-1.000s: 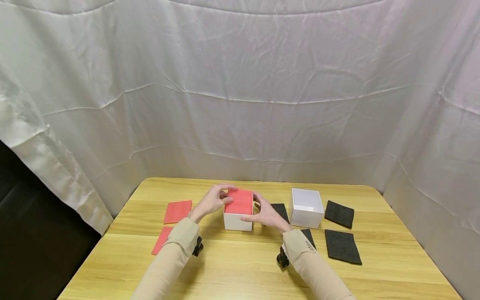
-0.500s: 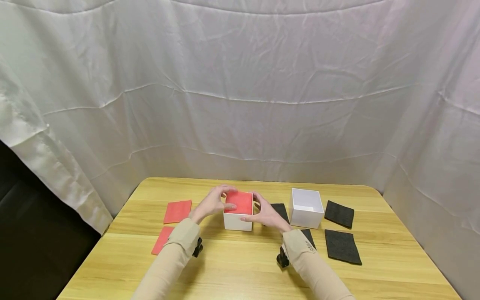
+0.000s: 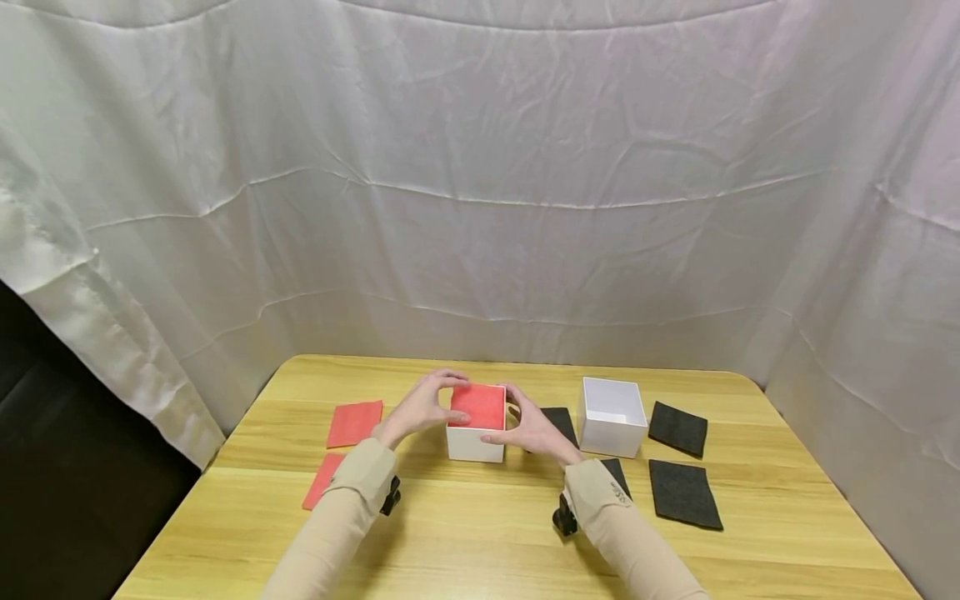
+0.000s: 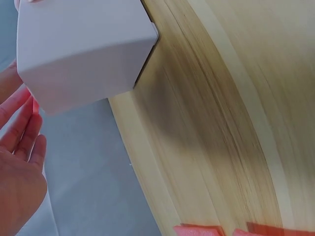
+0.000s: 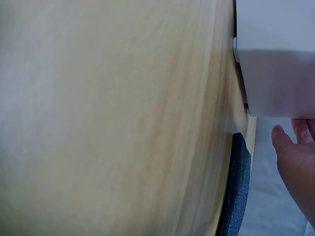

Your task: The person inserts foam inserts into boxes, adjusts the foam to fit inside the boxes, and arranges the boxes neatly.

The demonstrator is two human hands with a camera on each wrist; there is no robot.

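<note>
A square red foam sheet (image 3: 482, 405) lies at the top of a white box (image 3: 477, 448) in the middle of the table. My left hand (image 3: 422, 408) is at the box's left side, thumb at the front and fingers at the back, holding the sheet by its left part. A bit of red shows between those fingers and the rim in the left wrist view. My right hand (image 3: 532, 427) grips the same box from the right, thumb on the front wall, fingers round the far side. How deep the sheet sits is hard to tell.
Two red foam sheets (image 3: 355, 424) lie at the left, one partly behind the sleeve. A second white box (image 3: 613, 429), open at the top, stands to the right. Several black foam sheets (image 3: 684, 493) lie around it, two partly covered by the right arm. White curtains (image 3: 487, 192) hang behind.
The red sheet has gone from slightly raised to lower within the box rim. My left hand has shifted a little left; the right hand and box have stayed put.
</note>
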